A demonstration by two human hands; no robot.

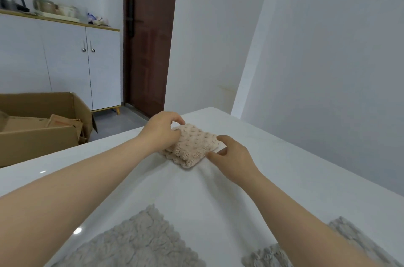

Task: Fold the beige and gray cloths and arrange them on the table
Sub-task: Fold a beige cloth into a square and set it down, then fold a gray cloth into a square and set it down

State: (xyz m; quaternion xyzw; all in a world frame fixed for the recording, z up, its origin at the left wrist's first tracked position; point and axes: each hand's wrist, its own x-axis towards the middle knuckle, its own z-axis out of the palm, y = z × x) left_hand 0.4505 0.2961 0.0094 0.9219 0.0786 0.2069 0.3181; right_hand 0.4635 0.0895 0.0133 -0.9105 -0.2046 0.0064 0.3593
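Toward twelve o'clock on the white desk (306, 179), out at arm's reach, lies the beige cloth (192, 148), folded into a small thick square with its nubbly side up and the stacked layers showing along its near edge. Both hands are on it. The left hand (162, 130) sits at the cloth's ten o'clock corner, its fingers (178, 119) curled down and closed against the thumb, pinching the fabric there. The right hand (234, 157) is at the cloth's four o'clock side, its fingers (222, 138) bent over the three o'clock corner while the thumb presses along the near edge, so that corner is held between them. Both bare forearms stretch across the desk from the near edge.

Close to the person, at seven o'clock on the desk, a gray cloth (135, 242) lies spread flat with a scalloped border. At five o'clock a second gray cloth (347, 236) is partly hidden under the right forearm. Both gray cloths are well apart from the beige one.

Off the desk at nine o'clock an open cardboard box (37, 135) stands on the floor. Beyond it, at ten o'clock, is a white cabinet (65, 58), and at eleven o'clock a dark brown door (150, 37).
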